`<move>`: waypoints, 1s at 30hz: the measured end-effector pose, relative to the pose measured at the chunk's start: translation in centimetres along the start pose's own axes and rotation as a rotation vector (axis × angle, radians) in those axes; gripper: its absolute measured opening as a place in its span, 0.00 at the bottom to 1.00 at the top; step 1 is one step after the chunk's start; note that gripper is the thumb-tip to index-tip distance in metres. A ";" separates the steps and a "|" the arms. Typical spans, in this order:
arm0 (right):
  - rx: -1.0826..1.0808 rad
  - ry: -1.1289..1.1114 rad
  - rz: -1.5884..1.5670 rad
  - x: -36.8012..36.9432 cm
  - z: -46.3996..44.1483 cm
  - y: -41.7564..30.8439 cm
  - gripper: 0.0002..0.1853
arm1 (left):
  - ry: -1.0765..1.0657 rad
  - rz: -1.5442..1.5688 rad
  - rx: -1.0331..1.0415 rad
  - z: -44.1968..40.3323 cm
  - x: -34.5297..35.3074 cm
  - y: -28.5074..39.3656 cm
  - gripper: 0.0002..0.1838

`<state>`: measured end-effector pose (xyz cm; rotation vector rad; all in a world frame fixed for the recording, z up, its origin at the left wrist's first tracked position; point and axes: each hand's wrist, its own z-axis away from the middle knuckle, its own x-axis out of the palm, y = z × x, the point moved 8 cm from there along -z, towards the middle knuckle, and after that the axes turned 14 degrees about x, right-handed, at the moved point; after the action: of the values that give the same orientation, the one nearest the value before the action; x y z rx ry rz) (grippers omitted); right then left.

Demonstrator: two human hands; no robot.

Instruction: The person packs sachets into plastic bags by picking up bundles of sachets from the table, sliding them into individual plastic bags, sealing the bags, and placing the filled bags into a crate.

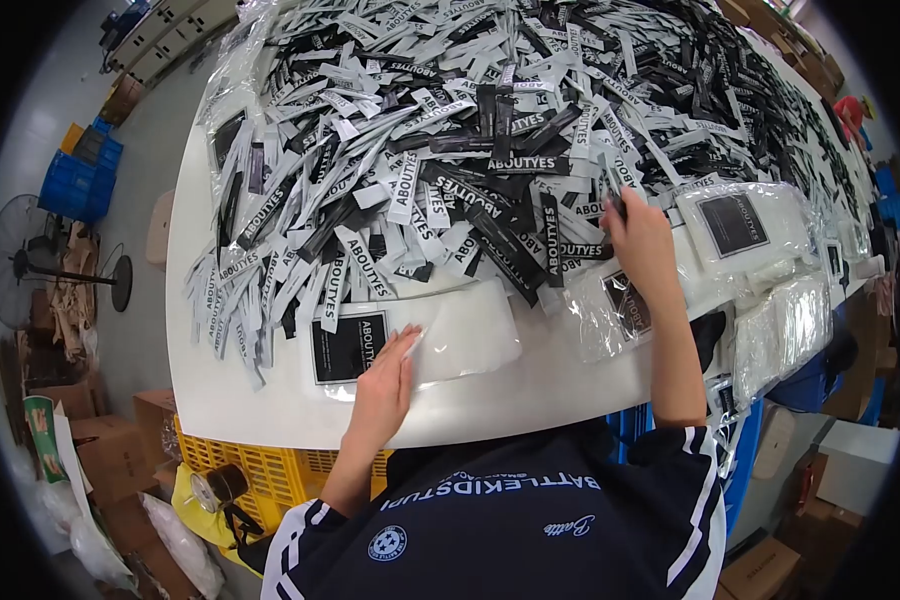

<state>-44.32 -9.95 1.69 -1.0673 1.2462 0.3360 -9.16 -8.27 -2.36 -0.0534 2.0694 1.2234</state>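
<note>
My left hand (386, 383) lies on a clear plastic bag (470, 335) with white contents and a black ABOUTYES label (348, 346), near the table's front edge. Its fingers are close together over the bag's middle, and what they hold, if anything, is hidden. Farther right, my right hand (638, 235) is at the edge of a large pile of black and white ABOUTYES strips (440, 140). Its fingers are bent together around something small and dark that I cannot make out. Beneath the right forearm lies another labelled bag (595, 320).
More packed bags (745, 235) are stacked on the right of the white table (230, 395). A yellow crate (270, 475) stands below the front edge. On the left are a fan (30, 262), blue bins (75, 185) and cardboard boxes (115, 455). Part of another person (852, 115) shows at far right.
</note>
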 end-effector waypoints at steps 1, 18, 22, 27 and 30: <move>-0.028 -0.028 -0.348 -1.7 1.5 -1.5 0.08 | 0.020 -0.012 -0.063 0.2 0.1 -0.2 0.15; -0.023 -0.127 -1.051 5.5 16.6 -1.4 0.15 | -0.188 -0.273 0.071 -0.8 2.1 2.2 0.35; -0.121 0.011 -0.992 5.1 17.3 -0.6 0.16 | -0.226 -0.180 0.134 -1.0 0.6 1.2 0.35; -0.046 -0.112 -0.649 6.8 16.7 -0.4 0.13 | -0.093 -0.268 0.066 -2.5 0.0 3.0 0.15; -0.063 -0.128 -0.592 6.9 16.7 -0.3 0.10 | -0.279 -0.504 -0.046 -3.4 1.8 2.2 0.09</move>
<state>-31.72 1.02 -5.30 -1.3888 0.7629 -0.0132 -13.22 -9.18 -0.82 -0.3798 1.6504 0.9060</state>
